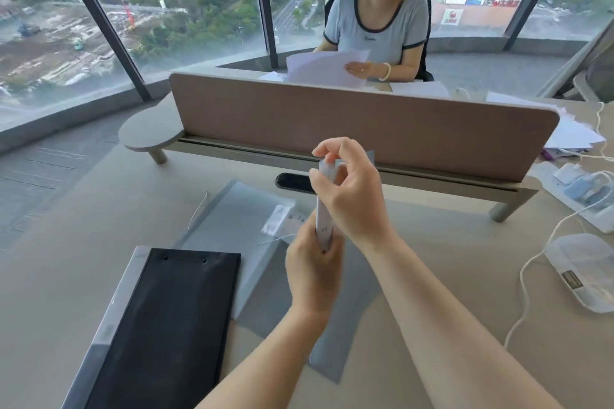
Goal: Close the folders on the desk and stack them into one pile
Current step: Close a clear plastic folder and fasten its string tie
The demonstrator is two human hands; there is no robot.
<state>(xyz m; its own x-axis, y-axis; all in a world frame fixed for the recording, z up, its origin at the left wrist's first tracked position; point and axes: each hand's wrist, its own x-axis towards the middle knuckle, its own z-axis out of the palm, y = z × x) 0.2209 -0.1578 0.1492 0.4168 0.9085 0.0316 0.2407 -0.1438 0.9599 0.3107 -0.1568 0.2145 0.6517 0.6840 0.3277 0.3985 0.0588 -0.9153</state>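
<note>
I hold a grey folder [324, 212] upright on edge above the desk, its narrow spine facing me. My left hand [312, 272] grips its lower end. My right hand [352, 196] pinches its upper end with curled fingers. Below and left of my hands a grey translucent folder [236, 226] lies flat on the desk. In front of it, at the lower left, lies another folder [116, 315] with a black sheet [172, 325] on top. A grey flap [332, 352] shows under my forearms, but I cannot tell which folder it belongs to.
A brown divider panel [362, 129] stands across the desk behind my hands. A person sits beyond it holding papers [325, 68]. At the right are a power strip with chargers [578, 196], white cables and a clear pouch [584, 269]. Loose papers [571, 136] lie at the far right.
</note>
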